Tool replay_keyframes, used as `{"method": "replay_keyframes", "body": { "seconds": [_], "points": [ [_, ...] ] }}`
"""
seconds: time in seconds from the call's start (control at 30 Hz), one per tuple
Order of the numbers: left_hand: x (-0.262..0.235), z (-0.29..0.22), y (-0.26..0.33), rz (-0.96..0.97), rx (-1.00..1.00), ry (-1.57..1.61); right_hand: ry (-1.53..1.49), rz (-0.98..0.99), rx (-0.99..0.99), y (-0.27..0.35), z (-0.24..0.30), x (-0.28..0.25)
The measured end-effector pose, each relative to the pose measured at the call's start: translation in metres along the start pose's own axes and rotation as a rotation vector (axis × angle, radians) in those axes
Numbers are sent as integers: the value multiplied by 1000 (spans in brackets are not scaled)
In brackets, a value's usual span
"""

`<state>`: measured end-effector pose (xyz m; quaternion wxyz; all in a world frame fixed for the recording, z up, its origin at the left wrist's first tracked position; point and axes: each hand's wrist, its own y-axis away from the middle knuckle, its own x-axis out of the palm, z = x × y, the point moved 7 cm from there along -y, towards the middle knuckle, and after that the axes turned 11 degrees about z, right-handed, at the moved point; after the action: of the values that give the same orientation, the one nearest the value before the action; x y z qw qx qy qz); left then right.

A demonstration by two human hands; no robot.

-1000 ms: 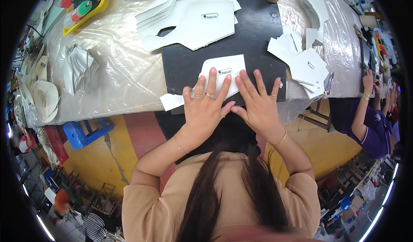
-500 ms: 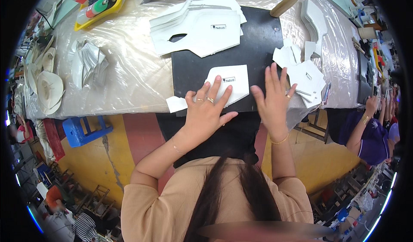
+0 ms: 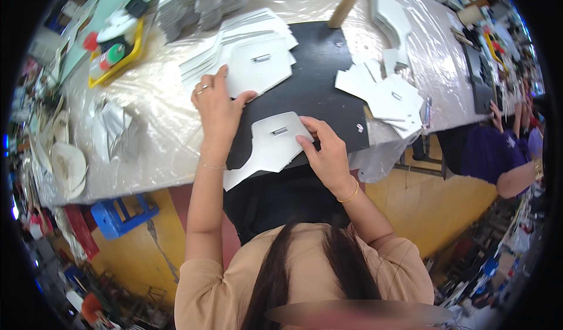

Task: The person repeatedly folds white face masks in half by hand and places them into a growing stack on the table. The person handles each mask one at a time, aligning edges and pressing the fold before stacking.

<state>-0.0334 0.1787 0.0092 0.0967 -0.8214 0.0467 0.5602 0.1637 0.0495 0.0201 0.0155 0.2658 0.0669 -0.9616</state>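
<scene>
My left hand [image 3: 218,104] reaches to the near edge of the stack of white cut panels [image 3: 202,66]. Its thumb and index finger close around the left part of the stack's top panel [image 3: 258,75], hiding that part. At the board's near edge, my right hand [image 3: 325,154] pinches the right corner of another flat white panel [image 3: 275,139], which has a small printed dark mark and a narrow tail toward the lower left. Beneath both lies a black board [image 3: 316,78].
Loose white panels [image 3: 390,98] lie right of the board, near a curved white stack [image 3: 392,22]. A wooden stick [image 3: 344,7] stands at the board's far edge. At the far left sits a yellow tray [image 3: 132,54] with bottles. Grey stacked pieces [image 3: 202,2] are at the back.
My left hand has left the near panel and moved up-left to the stack. My right hand has gone from lying flat beside that panel to pinching its corner. The whole view has tilted.
</scene>
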Motion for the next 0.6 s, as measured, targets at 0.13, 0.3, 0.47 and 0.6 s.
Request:
{"method": "replay_keyframes", "body": {
  "seconds": [0.13,0.3,0.47,0.6],
  "points": [
    [-2,7,1,-32,23,65,-414,-48,176,6,-18,-31],
    [-6,10,7,-146,107,97,-529,-461,106,23,-44,-133],
    [-5,8,16,-234,126,94,498,-553,341,32,-54,-196],
    [-9,3,19,-263,125,115,388,-434,361,29,-59,-173]
  ]
}}
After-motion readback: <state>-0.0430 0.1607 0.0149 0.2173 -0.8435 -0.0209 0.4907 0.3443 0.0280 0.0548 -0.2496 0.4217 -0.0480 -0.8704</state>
